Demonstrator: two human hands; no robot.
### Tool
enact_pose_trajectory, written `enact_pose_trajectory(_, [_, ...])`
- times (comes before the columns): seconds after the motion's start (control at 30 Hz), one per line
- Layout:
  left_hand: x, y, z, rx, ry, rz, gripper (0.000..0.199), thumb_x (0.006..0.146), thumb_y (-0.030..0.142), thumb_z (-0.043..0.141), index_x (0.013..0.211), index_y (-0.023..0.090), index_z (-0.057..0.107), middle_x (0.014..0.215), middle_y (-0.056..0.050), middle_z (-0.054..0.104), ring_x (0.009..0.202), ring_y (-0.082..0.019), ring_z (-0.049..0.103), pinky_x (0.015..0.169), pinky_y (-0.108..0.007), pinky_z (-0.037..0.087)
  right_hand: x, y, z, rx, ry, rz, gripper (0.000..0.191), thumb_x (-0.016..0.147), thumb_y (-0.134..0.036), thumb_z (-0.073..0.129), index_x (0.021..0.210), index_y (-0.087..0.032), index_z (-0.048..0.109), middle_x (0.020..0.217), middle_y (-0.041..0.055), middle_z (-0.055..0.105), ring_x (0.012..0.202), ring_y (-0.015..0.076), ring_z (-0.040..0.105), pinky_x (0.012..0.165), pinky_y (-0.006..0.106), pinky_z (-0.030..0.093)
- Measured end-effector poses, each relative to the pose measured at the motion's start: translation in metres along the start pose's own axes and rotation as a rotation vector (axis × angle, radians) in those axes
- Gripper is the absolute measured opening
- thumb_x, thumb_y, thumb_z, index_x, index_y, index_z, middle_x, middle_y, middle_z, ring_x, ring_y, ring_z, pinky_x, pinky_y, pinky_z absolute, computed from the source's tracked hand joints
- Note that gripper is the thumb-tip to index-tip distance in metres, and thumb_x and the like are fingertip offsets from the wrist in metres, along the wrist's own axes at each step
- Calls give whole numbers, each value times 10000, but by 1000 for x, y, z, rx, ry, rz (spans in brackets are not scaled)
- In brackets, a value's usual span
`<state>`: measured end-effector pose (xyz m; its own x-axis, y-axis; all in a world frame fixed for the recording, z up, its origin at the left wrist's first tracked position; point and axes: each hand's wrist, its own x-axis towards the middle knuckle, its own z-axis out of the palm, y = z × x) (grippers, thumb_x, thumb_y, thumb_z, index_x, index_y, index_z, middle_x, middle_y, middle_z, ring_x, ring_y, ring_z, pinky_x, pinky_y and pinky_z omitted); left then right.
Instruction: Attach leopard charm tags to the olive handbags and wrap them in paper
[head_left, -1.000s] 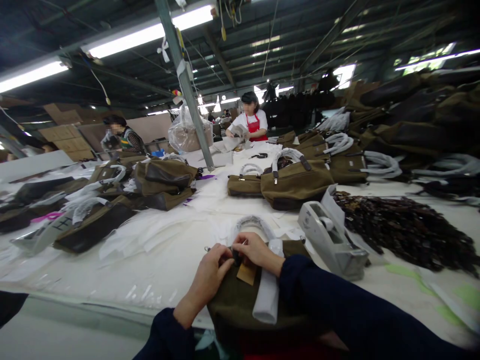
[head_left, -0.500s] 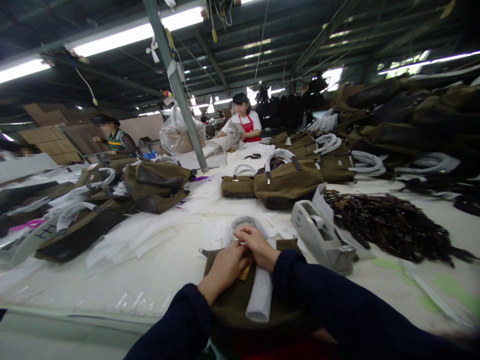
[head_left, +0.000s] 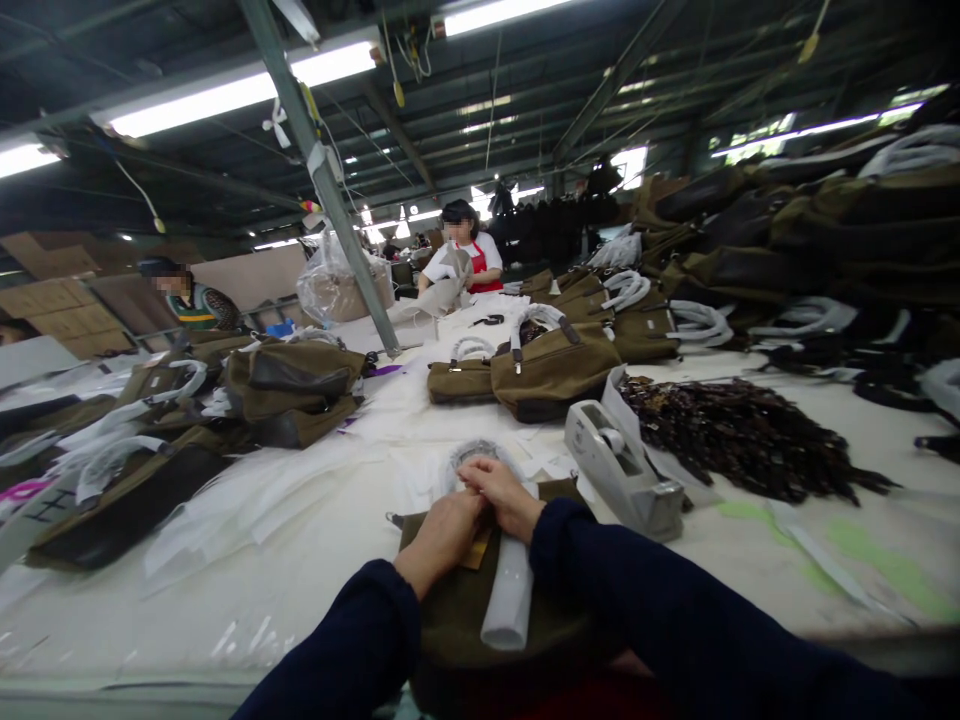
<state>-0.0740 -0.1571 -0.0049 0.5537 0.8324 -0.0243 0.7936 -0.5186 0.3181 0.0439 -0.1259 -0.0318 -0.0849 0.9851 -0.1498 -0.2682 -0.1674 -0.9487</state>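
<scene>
An olive-green handbag [head_left: 457,610] lies at the table's near edge in front of me. Its far handle [head_left: 487,455] is wrapped in clear film, and a white foam-wrapped handle [head_left: 510,600] hangs toward me. My left hand [head_left: 446,535] is closed over the top of the bag, fingers pinched together. Meeting it at the fingertips, my right hand [head_left: 502,492] is closed too. Whatever sits between the fingers is hidden. A small tan tag [head_left: 478,550] shows just below my left hand, against the bag.
Right of the bag stands a grey tape dispenser [head_left: 622,470], with a heap of dark brown straps [head_left: 742,435] beyond. Finished-looking olive bags [head_left: 555,365] stand ahead, others [head_left: 292,385] at left. White sheets [head_left: 240,500] lie on the table. A person in a red apron [head_left: 480,262] works opposite.
The view has turned slightly right, so the surroundings sit further left. Both hands stay together at the bag's top, with the fingers slightly shifted.
</scene>
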Motion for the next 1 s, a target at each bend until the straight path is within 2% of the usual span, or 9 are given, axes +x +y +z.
enact_pose_trajectory(0.1, [9,-2,7,1,-7,10,257,872,96,451,935,131,698,856,-140,709,821,-283,685,719,-355,477,1,-1,0,-3,12,-10,215,606,-334,695,667,-151,600,607,-29,523,580,108,448,559,250,333])
enact_pose_trajectory(0.2, [11,-1,11,-42,22,11,246,860,84,457,943,112,687,871,-158,702,812,-283,676,720,-363,475,0,-3,0,-10,11,-24,195,624,-322,685,670,-153,600,623,-25,532,602,113,465,586,253,352])
enact_pose_trajectory(0.3, [1,1,6,-133,81,12,237,871,103,456,981,136,663,958,-146,693,846,-262,661,759,-357,473,-4,-5,0,-26,-1,-42,182,658,-322,672,695,-161,594,634,-29,527,609,115,471,592,252,364])
enact_pose_trajectory(0.4, [-20,-1,-4,-258,177,-26,176,901,173,463,926,185,636,967,-91,680,906,-234,637,818,-333,460,-10,-8,2,-49,-45,-70,206,700,-354,674,745,-171,593,680,-26,538,618,116,485,568,244,368])
enact_pose_trajectory(0.57, [-52,-20,-12,-501,290,-223,169,901,292,482,869,188,611,618,17,588,536,-155,555,600,-271,451,-22,-15,5,-100,-224,-111,240,802,-421,628,819,-187,582,671,-41,530,508,89,425,461,226,303])
enact_pose_trajectory(0.67, [-56,-28,-9,-623,317,-285,187,873,337,535,863,180,637,536,40,551,492,-143,532,560,-251,436,-26,-19,5,-168,-348,-123,235,848,-426,588,846,-191,578,739,-21,601,502,89,436,441,223,297])
enact_pose_trajectory(0.73, [-54,-30,-6,-689,338,-300,207,861,369,561,855,182,649,537,38,564,502,-136,535,557,-238,434,-27,-18,4,-251,-404,-145,196,846,-374,608,813,-181,597,699,-22,597,519,92,445,463,223,309])
enact_pose_trajectory(0.83, [-49,-32,-5,-777,355,-328,242,840,413,591,844,177,644,508,45,555,452,-115,492,491,-214,395,-25,-15,2,-395,-405,-191,134,821,-264,645,736,-161,626,612,-34,542,558,97,442,512,224,314])
enact_pose_trajectory(1.0, [-47,-36,-6,-884,329,-358,267,822,423,610,846,157,631,508,46,569,385,-76,427,403,-181,314,-22,-8,0,-567,-359,-221,64,767,-145,658,704,-155,654,588,-38,543,567,96,449,520,226,278])
